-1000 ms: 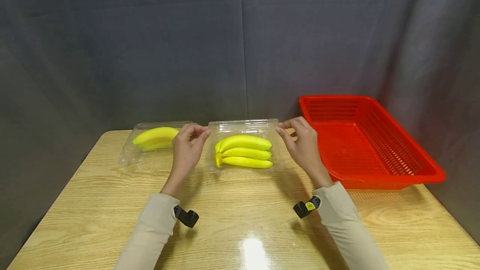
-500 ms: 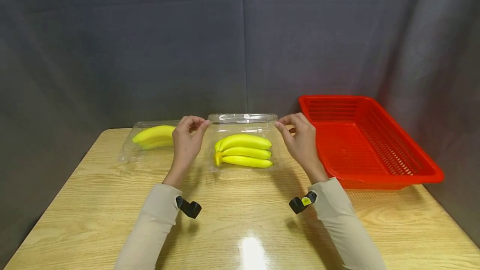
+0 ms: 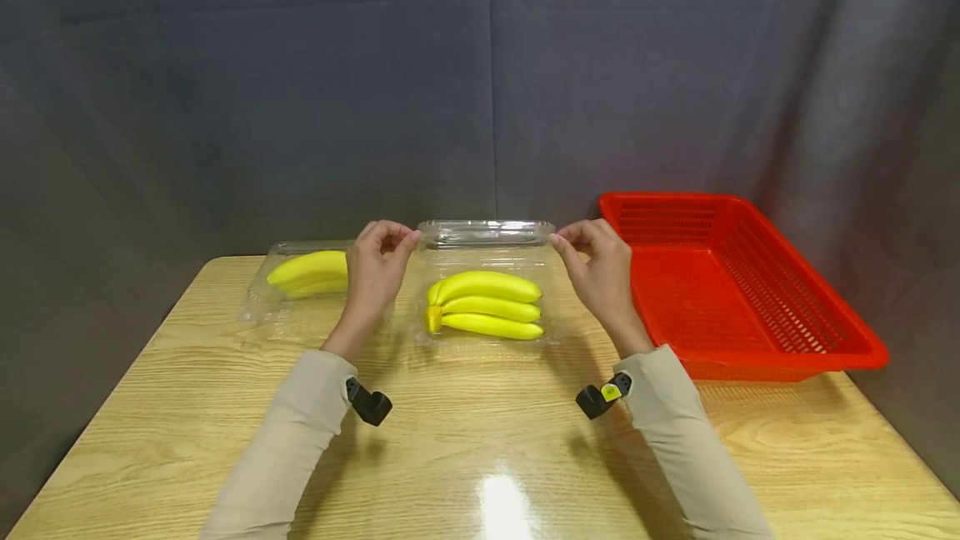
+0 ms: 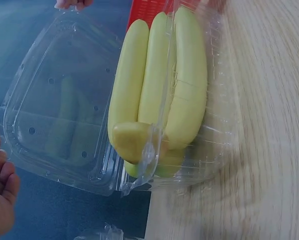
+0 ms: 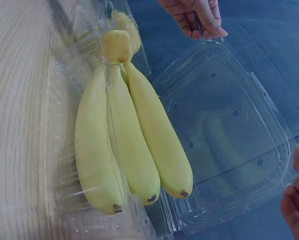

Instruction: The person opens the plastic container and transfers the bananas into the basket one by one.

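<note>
A bunch of yellow bananas [image 3: 487, 305] lies in the base of a clear plastic clamshell container [image 4: 217, 150] on the table. Its hinged lid [image 5: 229, 130] stands raised at the back, tilted up behind the fruit. At the lid's left corner, my left hand [image 3: 375, 273] pinches the edge between thumb and fingers. My right hand [image 3: 600, 273] pinches the opposite corner the same way. Both wrist views show the see-through lid with small round holes, the bananas reflected in it.
Partly hidden behind my left hand, a second clear container [image 3: 258, 307] holds more bananas [image 3: 307, 273]. To the right stands a red plastic basket [image 3: 765, 357] with slotted walls. A dark curtain [image 3: 480, 90] hangs behind the wooden table [image 3: 450, 457].
Both hands have moved up a little, raising the lid's far edge from low at the back to a steeper tilt. The bananas and basket have stayed in place.
</note>
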### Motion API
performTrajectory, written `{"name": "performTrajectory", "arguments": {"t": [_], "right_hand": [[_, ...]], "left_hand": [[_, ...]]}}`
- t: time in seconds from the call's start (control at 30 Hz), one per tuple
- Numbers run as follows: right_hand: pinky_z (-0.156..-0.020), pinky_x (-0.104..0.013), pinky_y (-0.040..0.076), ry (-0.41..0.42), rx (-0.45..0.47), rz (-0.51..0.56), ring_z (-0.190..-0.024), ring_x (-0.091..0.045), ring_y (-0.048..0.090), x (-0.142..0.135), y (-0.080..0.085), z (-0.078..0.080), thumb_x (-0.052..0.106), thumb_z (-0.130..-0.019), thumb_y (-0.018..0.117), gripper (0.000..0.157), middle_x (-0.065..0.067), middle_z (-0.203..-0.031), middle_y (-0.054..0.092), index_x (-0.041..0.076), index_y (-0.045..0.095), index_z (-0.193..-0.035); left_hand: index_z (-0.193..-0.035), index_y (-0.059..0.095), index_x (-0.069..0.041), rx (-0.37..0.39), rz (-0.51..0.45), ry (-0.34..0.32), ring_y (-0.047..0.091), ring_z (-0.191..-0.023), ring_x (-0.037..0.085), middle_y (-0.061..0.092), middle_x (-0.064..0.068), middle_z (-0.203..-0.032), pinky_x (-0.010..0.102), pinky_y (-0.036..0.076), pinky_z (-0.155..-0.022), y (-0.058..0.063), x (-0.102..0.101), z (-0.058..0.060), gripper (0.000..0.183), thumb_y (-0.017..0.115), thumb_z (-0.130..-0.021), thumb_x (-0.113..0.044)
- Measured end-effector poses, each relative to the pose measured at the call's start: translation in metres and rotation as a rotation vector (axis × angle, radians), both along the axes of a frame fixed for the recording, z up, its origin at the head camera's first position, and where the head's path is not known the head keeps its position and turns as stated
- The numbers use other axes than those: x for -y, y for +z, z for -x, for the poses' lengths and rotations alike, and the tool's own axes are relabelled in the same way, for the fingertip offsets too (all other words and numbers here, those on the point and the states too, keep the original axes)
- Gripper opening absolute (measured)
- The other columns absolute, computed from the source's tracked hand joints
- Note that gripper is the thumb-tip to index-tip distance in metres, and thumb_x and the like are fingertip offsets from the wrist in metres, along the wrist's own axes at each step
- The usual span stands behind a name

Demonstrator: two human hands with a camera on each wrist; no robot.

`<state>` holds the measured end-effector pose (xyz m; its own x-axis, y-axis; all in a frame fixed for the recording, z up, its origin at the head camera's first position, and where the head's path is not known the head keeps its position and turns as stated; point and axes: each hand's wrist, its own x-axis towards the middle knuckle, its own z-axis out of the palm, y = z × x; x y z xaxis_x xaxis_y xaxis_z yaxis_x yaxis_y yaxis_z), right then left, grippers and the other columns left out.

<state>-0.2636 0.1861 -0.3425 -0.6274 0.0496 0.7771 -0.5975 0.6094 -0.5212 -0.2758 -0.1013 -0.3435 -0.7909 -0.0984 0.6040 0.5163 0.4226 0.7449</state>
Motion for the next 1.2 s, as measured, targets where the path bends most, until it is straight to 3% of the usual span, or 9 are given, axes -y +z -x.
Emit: {"name": "performTrajectory", "arguments": {"t": [0.27,0.63,0.9,1.07,1.2], "right_hand": [[-0.073,-0.021,0.053,0.0,0.086,0.09,-0.079,-0.015,0.061,-0.001,0.002,0.002,0.013,-0.085,0.076,0.014,-0.009,-0.085,0.06,0.001,0.071,-0.087],[-0.072,-0.02,0.052,0.042,0.146,0.171,-0.083,-0.018,0.067,-0.002,0.005,0.008,0.015,-0.087,0.075,0.018,-0.009,-0.093,0.069,0.0,0.071,-0.097],[-0.071,-0.017,0.051,0.044,0.188,0.214,-0.085,-0.019,0.068,-0.003,0.005,0.015,0.013,-0.088,0.074,0.021,-0.01,-0.097,0.072,-0.001,0.072,-0.103],[-0.074,-0.018,0.051,0.037,0.208,0.224,-0.086,-0.018,0.068,-0.005,0.006,0.018,0.015,-0.088,0.073,0.022,-0.01,-0.098,0.072,-0.001,0.072,-0.104],[-0.073,-0.018,0.051,0.023,0.222,0.214,-0.085,-0.017,0.068,-0.005,0.008,0.019,0.018,-0.089,0.073,0.023,-0.01,-0.098,0.072,0.0,0.072,-0.104]], "left_hand": [[-0.092,0.069,0.0,0.015,-0.016,-0.021,0.057,-0.078,0.019,0.062,0.01,-0.089,0.025,0.046,-0.072,0.004,0.0,0.004,0.018,0.071,-0.09,-0.018],[-0.102,0.07,0.0,0.074,-0.065,-0.051,0.061,-0.089,0.02,0.066,0.011,-0.101,0.029,0.048,-0.08,0.008,0.003,0.011,0.021,0.07,-0.091,-0.018],[-0.108,0.068,0.001,0.116,-0.088,-0.128,0.061,-0.091,0.02,0.067,0.014,-0.103,0.032,0.048,-0.085,0.005,0.004,0.014,0.027,0.063,-0.096,-0.022],[-0.11,0.068,0.002,0.105,-0.092,-0.141,0.061,-0.09,0.018,0.067,0.015,-0.105,0.029,0.047,-0.082,0.005,0.003,0.015,0.024,0.06,-0.098,-0.018],[-0.109,0.068,0.002,0.121,-0.095,-0.135,0.057,-0.082,0.014,0.067,0.014,-0.102,0.023,0.044,-0.071,0.007,0.003,0.017,0.024,0.06,-0.098,-0.017]]}}
